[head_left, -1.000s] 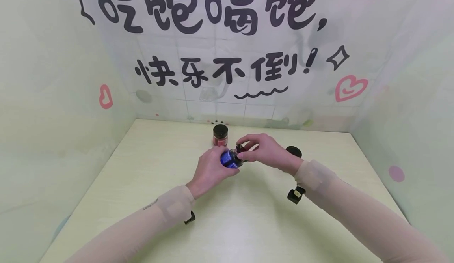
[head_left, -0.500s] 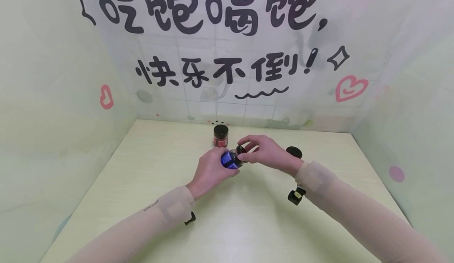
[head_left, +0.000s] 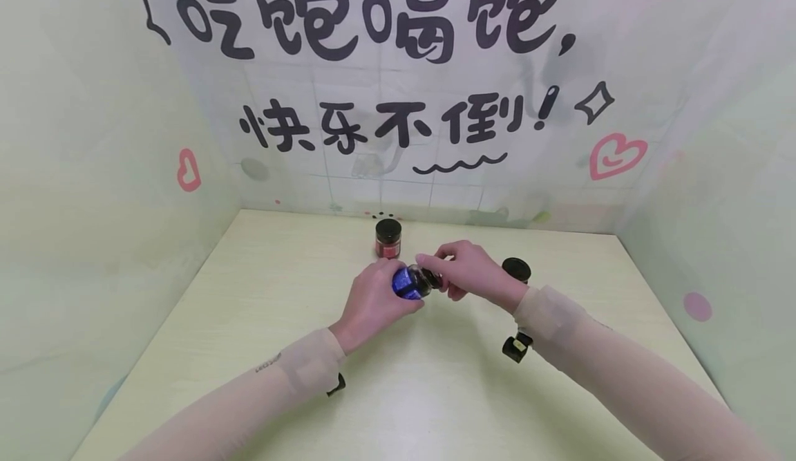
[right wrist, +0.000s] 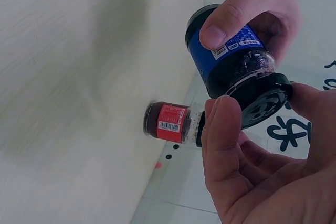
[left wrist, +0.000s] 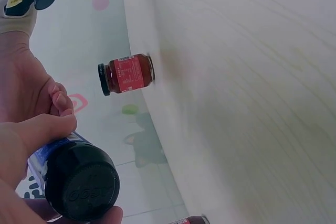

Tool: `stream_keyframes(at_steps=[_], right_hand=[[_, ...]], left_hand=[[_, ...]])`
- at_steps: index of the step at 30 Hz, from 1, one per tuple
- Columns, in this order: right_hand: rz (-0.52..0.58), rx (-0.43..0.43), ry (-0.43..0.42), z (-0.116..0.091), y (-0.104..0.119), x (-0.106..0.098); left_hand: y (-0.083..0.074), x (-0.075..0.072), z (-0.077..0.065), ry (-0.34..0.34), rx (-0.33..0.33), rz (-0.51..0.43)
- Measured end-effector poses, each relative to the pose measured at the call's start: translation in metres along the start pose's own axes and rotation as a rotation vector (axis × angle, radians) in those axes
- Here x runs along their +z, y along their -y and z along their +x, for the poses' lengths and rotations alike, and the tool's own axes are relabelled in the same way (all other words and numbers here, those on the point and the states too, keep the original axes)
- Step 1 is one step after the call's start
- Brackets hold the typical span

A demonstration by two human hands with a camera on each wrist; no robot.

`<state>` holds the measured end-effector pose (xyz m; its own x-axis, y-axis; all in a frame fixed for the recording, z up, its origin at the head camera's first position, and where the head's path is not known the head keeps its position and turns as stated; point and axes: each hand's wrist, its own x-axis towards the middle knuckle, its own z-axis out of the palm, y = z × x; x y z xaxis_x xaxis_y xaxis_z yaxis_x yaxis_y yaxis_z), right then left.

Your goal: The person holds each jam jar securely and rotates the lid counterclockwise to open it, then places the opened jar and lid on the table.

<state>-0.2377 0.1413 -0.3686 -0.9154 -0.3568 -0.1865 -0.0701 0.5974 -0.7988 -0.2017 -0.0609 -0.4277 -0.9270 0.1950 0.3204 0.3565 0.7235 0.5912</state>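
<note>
My left hand (head_left: 375,300) grips a glass jar (head_left: 407,283) with a blue label and dark contents, holding it tilted above the table. The jar's mouth points right, toward my right hand (head_left: 470,269). Thumb and fingers of that hand pinch the rim of the jar's black lid (right wrist: 264,99), which sits at the mouth. In the left wrist view the jar's dark base (left wrist: 83,184) faces the camera, and the left thumb (left wrist: 44,132) presses on its side. Behind the left hand stands a red-labelled jar (head_left: 388,240) with a black lid.
A second black-lidded jar (head_left: 517,269) stands behind the right wrist, partly hidden; its red label (left wrist: 128,74) shows in the left wrist view. The pale wooden table (head_left: 398,392) is bounded by printed walls (head_left: 398,191) at the back and sides.
My right hand has turned about the lid: its thumb is now higher and its fingers have swung lower. The blue-labelled jar and left hand have shifted slightly right.
</note>
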Motion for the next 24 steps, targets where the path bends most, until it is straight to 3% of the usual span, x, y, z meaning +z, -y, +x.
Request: stream_keyframes(at_steps=[15,24], right_hand=[[0.074,0.015,0.007,0.0014,-0.0013,0.0029],[0.051,0.000,0.009,-0.0007,0.0008,0.0040]], left_hand=[[0.0007,-0.0007,-0.0010,-0.001,0.001,0.008],[0.0020,-0.0015,-0.0019,0.003,-0.007,-0.015]])
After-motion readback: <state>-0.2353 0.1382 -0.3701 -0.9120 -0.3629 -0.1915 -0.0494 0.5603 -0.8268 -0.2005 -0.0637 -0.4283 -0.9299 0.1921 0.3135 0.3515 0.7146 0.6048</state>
